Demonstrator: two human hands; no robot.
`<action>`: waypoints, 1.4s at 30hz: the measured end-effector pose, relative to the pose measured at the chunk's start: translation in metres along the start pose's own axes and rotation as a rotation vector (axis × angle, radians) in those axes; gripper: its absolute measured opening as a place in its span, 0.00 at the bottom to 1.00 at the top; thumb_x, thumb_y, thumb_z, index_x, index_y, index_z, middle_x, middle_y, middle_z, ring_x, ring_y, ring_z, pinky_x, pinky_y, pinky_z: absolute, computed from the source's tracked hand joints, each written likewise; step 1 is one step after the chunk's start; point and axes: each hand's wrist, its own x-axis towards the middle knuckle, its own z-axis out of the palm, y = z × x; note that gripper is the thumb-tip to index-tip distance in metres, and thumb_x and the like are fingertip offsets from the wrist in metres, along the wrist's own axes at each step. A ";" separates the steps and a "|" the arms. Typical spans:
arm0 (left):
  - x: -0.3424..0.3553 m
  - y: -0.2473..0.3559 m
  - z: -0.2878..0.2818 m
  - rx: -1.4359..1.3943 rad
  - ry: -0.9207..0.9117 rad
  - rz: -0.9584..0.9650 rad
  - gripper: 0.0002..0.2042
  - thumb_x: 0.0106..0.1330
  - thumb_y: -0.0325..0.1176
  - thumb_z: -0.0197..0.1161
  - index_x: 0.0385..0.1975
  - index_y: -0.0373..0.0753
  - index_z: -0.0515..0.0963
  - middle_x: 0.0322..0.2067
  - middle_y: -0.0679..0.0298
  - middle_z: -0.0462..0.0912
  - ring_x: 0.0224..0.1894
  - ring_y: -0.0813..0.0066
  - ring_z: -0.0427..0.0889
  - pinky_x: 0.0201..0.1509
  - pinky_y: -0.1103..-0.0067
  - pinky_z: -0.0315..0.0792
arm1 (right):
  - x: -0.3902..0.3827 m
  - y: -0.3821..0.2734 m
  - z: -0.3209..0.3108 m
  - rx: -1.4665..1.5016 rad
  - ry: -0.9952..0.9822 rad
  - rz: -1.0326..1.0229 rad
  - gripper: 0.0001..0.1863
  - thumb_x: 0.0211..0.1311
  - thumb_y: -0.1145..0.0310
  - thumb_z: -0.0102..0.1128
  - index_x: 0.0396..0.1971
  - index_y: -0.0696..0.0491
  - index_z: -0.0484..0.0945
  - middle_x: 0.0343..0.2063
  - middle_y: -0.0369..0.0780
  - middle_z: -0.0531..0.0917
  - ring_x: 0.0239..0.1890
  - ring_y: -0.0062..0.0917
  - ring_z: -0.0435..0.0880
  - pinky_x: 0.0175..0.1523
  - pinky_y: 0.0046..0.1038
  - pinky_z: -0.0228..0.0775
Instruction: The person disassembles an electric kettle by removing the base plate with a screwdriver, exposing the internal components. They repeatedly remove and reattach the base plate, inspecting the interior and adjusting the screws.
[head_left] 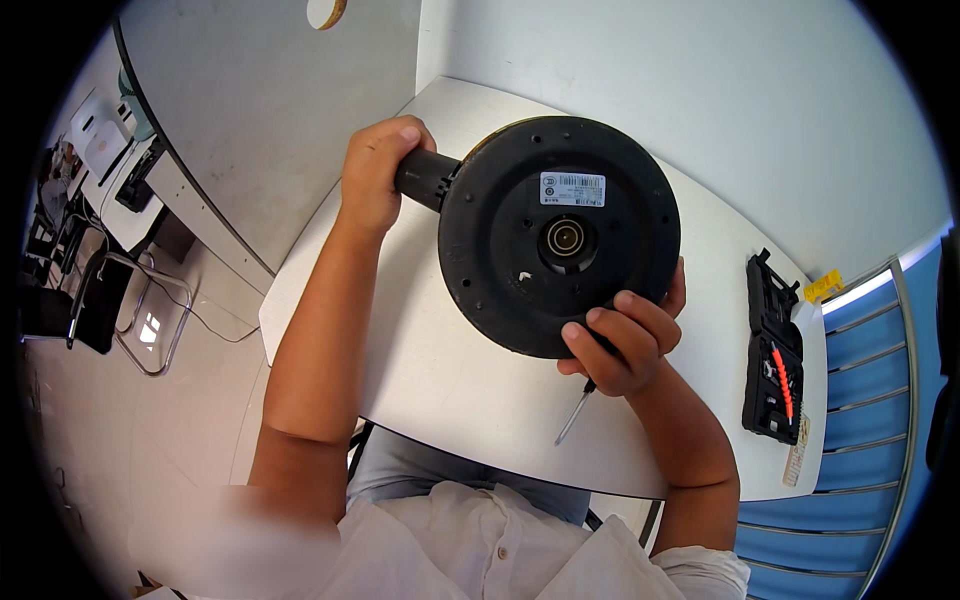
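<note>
Above the table I hold up a round black electric pot (480, 260), its underside facing me. A connector with concentric metal rings (566, 237) sits in its middle, and a white label (572, 189) lies above that. My left hand (385, 165) is closed around the pot's short black handle (425, 178). At the lower right rim, my right hand (630, 345) supports the pot with bent fingers. A thin screwdriver (572, 418) sticks out below that hand, shaft pointing down; its grip is mostly hidden in the hand.
On the right of the white table (450, 400) lies an open black tool case (773, 350) with an orange-red tool (782, 385) in it. A metal rail (850, 405) runs beside the table. To the left stand a grey partition (270, 110) and a chair (110, 300).
</note>
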 end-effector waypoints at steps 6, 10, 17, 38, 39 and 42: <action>0.000 -0.004 -0.002 -0.001 0.010 0.023 0.17 0.63 0.39 0.44 0.17 0.33 0.68 0.19 0.61 0.70 0.25 0.75 0.66 0.31 0.79 0.61 | 0.003 -0.008 0.000 0.004 -0.012 0.027 0.10 0.69 0.49 0.44 0.37 0.34 0.73 0.36 0.28 0.69 0.48 0.20 0.68 0.66 0.56 0.49; 0.002 -0.005 0.001 -0.043 0.053 0.045 0.16 0.62 0.38 0.47 0.16 0.34 0.71 0.17 0.67 0.70 0.23 0.81 0.65 0.28 0.81 0.59 | 0.001 -0.005 0.002 0.021 -0.049 0.035 0.10 0.69 0.49 0.44 0.38 0.34 0.74 0.36 0.28 0.70 0.50 0.21 0.68 0.66 0.57 0.48; 0.003 -0.006 0.001 -0.075 0.084 0.007 0.15 0.62 0.38 0.48 0.17 0.34 0.71 0.18 0.67 0.71 0.23 0.80 0.65 0.29 0.82 0.60 | 0.003 -0.001 0.008 0.020 -0.047 0.031 0.08 0.60 0.57 0.60 0.39 0.34 0.75 0.37 0.27 0.70 0.52 0.21 0.68 0.68 0.59 0.44; -0.007 0.023 0.037 0.050 0.199 -0.034 0.14 0.62 0.34 0.51 0.17 0.34 0.74 0.15 0.70 0.69 0.21 0.83 0.64 0.26 0.82 0.60 | -0.019 0.011 -0.045 -0.045 -0.096 0.337 0.15 0.65 0.53 0.51 0.43 0.46 0.73 0.38 0.38 0.71 0.48 0.33 0.67 0.64 0.56 0.48; -0.008 0.025 0.043 0.077 0.222 -0.038 0.14 0.62 0.34 0.51 0.17 0.34 0.74 0.15 0.70 0.69 0.21 0.83 0.64 0.26 0.82 0.60 | -0.020 0.014 -0.045 0.000 -0.078 0.415 0.16 0.65 0.54 0.51 0.44 0.49 0.73 0.38 0.40 0.70 0.48 0.34 0.67 0.64 0.55 0.49; -0.013 0.035 0.054 0.176 0.250 -0.089 0.15 0.64 0.35 0.51 0.18 0.34 0.73 0.18 0.70 0.70 0.24 0.84 0.64 0.28 0.83 0.58 | -0.017 0.028 -0.041 0.069 -0.010 0.468 0.17 0.66 0.57 0.49 0.44 0.57 0.71 0.40 0.44 0.69 0.47 0.37 0.68 0.61 0.47 0.57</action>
